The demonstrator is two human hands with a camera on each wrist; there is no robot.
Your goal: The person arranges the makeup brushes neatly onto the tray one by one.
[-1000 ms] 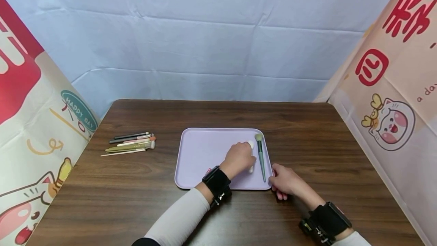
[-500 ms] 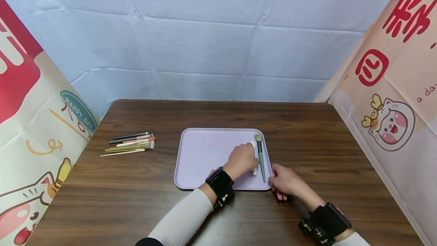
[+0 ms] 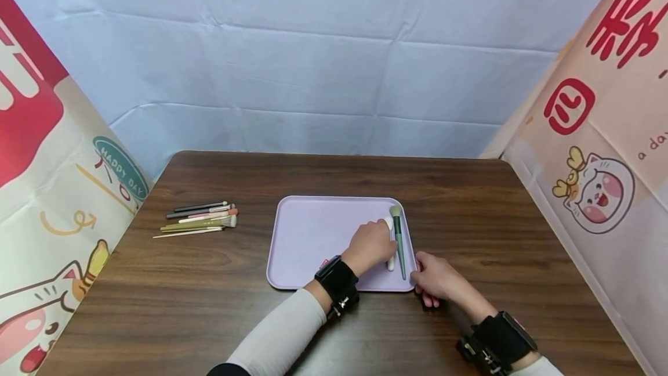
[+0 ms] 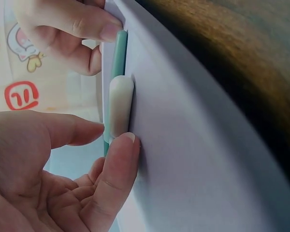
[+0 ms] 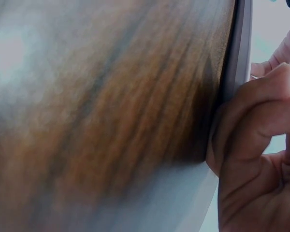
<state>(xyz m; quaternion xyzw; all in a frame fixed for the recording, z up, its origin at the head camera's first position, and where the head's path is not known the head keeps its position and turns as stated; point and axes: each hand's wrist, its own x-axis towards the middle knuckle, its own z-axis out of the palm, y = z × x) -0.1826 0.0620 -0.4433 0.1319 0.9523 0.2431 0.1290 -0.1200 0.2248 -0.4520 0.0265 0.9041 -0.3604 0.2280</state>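
Observation:
A lilac tray [image 3: 308, 242] lies on the table, with a green makeup brush [image 3: 400, 248] along its right side, pale bristles toward the back. Just left of that brush is a white brush [image 3: 391, 264], largely covered by my left hand [image 3: 369, 243]. In the left wrist view, my left thumb and a finger pinch the white brush's thick handle [image 4: 122, 104] from both sides. My right hand [image 3: 435, 274] grips the tray's front right corner, its thumb at the rim beside the green brush's tip; the other fingers curl at the tray's outer edge.
Several makeup brushes [image 3: 203, 218] with black, pink, olive and white handles lie in a bunch on the left of the wooden table [image 3: 250, 329]. A pale blue cloth [image 3: 313, 74] hangs behind; printed sheets stand at both sides.
My left hand has shifted slightly right with the white brush, bringing it closer alongside the green one. Over the last half second it stays nearly still. The right hand has not moved.

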